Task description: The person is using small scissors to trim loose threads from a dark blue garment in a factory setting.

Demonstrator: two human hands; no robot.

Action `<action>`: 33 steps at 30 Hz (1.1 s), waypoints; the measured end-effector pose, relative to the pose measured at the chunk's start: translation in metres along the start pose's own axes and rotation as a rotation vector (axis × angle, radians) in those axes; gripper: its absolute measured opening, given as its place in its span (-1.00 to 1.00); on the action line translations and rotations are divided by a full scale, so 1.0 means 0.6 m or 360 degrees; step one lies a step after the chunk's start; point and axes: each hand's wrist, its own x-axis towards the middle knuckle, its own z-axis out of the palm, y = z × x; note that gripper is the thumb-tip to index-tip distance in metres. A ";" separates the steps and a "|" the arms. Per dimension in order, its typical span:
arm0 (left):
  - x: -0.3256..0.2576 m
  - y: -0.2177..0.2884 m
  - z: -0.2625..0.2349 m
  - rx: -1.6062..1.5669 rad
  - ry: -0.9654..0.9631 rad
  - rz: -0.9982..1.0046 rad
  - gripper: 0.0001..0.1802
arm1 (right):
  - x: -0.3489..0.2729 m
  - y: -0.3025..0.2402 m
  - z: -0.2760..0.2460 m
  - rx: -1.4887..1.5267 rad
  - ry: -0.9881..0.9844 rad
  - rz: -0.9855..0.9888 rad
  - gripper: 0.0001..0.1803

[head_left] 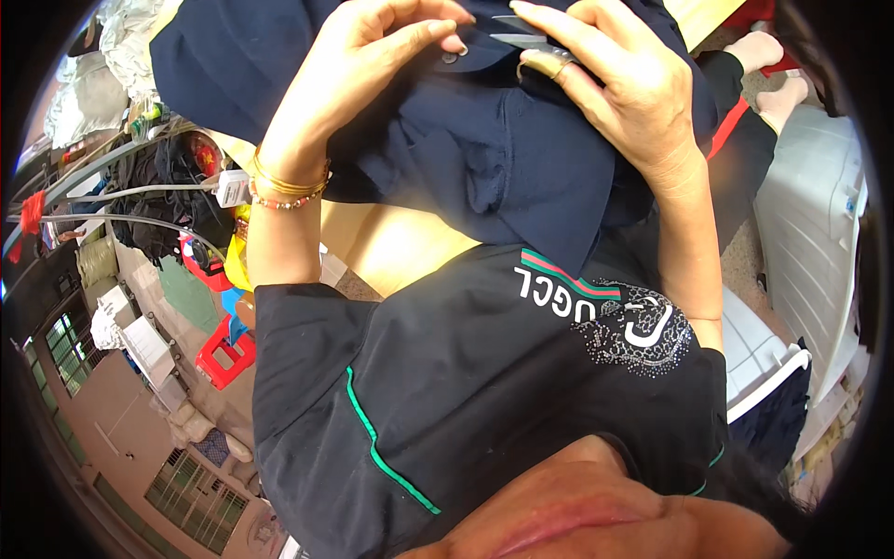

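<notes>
A dark navy garment (466,149) lies bunched over my lap and the pale surface beneath. At its top edge my left hand (386,47) is closed, thumb and fingertips drawn together over the cloth. Whatever they pinch is too small to make out. A small round button (450,58) shows just below those fingertips. Held in my right hand (619,84) is a pair of thread snips (520,40), two pointed blades slightly apart and aimed at the left fingertips. A gold-coloured band circles the right thumb near the snips.
A pale yellow tabletop (400,238) shows under the garment. Large light-grey plastic bins (810,205) stand on the right, where another person's feet (768,74) show. To the left are a red plastic stool (226,354), a grey metal bar, a white plug-like box (232,189) on a cable and piled dark cloth.
</notes>
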 end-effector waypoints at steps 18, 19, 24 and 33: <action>0.007 -0.017 0.007 0.0832 0.0173 0.0891 -0.74 | -0.019 0.059 0.038 -0.0068 0.0180 0.0141 -0.65; 0.015 -0.044 0.002 0.0429 0.0213 0.1267 -0.74 | -0.019 0.056 0.038 -0.0063 0.0182 0.0129 -0.65; 0.008 -0.061 -0.022 0.0866 0.0164 0.0434 -0.77 | -0.015 0.056 0.035 0.0021 0.0199 0.0138 -0.64; -0.001 -0.058 -0.030 -0.0195 0.0202 -0.0108 -0.75 | 0.006 0.028 0.040 0.0098 0.0060 -0.0087 -0.63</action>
